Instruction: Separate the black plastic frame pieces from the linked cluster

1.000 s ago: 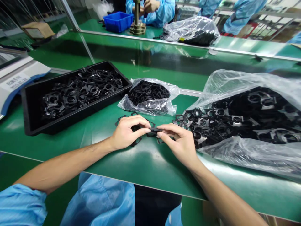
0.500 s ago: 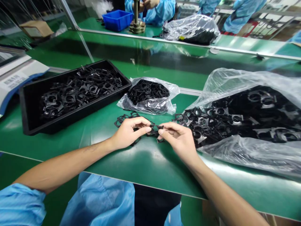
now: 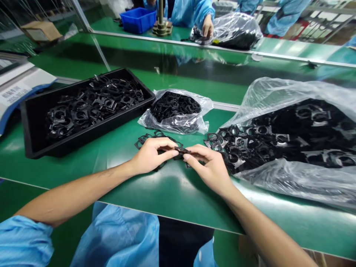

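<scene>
I see the near edge of the green table (image 3: 172, 194) running under both forearms, with a bare strip of mat between that edge and the hands; this is the only open room close in. To the left the black tray (image 3: 83, 136) of black frame parts sits at an angle, with clear mat between its front wall and the left hand (image 3: 148, 157). Straight ahead lies the small clear bag of rings (image 3: 178, 113), near the fingertips but apart from them. On the right the mouth of the large clear bag (image 3: 292, 178) spills frame parts almost up against the right hand (image 3: 213, 168), so that side is tight. The big bag runs out of view at the right edge, and its wrinkled film blurs the parts deeper inside. The loose black rings (image 3: 142, 141) on the mat are partly covered by the left hand, so I cannot count them. Both hands hover low over the mat with the wrists turned inward. Thumb and forefinger of each pinch opposite ends of one small black part (image 3: 182, 150), which is held just above the table between the hands. Its exact shape is too small for me to make out. On the far bench a co-worker's hand (image 3: 207, 27) rests on another bag.
</scene>
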The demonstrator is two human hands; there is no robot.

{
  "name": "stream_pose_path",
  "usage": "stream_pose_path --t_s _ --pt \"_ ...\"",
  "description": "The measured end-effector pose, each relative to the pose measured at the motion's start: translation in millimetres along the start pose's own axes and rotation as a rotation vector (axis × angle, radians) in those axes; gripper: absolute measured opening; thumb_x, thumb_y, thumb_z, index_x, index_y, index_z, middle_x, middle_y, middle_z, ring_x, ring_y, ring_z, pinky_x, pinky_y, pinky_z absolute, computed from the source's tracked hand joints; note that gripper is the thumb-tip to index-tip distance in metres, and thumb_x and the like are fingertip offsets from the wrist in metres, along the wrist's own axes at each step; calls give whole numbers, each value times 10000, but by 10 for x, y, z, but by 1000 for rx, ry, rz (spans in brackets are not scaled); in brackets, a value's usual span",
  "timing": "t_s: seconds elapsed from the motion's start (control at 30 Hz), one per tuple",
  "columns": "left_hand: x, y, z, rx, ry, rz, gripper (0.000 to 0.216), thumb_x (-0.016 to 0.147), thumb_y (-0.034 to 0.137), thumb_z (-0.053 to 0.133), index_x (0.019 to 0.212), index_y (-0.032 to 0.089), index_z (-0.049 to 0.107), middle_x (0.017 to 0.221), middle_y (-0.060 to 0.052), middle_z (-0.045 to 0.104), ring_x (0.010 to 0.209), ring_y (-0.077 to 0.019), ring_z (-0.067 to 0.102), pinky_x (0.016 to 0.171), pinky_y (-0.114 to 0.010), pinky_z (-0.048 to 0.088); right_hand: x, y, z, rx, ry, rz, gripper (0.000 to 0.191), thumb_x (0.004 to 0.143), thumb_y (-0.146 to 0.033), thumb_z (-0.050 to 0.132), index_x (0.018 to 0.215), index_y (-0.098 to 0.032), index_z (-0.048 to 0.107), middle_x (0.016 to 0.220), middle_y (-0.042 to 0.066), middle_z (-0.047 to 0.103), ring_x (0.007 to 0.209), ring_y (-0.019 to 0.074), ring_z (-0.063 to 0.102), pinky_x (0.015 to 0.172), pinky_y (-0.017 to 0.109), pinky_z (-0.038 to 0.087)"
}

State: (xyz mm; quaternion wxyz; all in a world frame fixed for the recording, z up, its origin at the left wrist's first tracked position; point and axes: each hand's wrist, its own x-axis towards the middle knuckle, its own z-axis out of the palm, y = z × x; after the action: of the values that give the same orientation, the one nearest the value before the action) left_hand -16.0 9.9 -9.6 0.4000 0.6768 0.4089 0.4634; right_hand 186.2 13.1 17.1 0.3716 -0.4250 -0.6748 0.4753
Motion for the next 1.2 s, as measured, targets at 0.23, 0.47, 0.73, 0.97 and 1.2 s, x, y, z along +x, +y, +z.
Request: stream_pose_path --t_s 0.23,0.47,0.73,0.97,1.2 --pt "31 16 -50 -244 -181 -112 282 871 405 724 822 127 727 760 -70 738 695 -171 708 678 -269 596 28 -92 -37 201 -100 99 335 798 -481 772 700 -175 674 671 9 654 623 143 625 632 269 550" --pt "42 57 -80 -306 -261 -155 301 867 423 730 797 131 745 793 -88 773 749 -198 748 725 -285 620 4 -143 -32 251 -79 110 298 756 -458 814 742 -187 690 746 23 696 672 158 673 650 278 570" --pt "50 93 -94 -297 -302 -155 322 877 435 717 773 133 756 794 -96 782 756 -212 756 726 -299 621 6 -147 -53 370 -191 135 310 754 -456 829 741 -177 694 736 16 695 697 151 681 695 274 564" --pt "46 32 -60 -287 -200 -185 321 831 451 763 781 135 738 757 -66 753 695 -176 713 678 -280 586 25 -122 -45 332 -97 191 377 711 -501 847 667 -176 660 649 1 662 610 132 629 639 264 544" --pt "47 32 -42 -351 -106 -260 361 755 456 827 813 117 718 693 -38 707 625 -138 659 616 -254 544 36 -130 -33 235 -54 183 434 722 -558 815 622 -174 640 613 15 651 599 144 612 615 273 530"
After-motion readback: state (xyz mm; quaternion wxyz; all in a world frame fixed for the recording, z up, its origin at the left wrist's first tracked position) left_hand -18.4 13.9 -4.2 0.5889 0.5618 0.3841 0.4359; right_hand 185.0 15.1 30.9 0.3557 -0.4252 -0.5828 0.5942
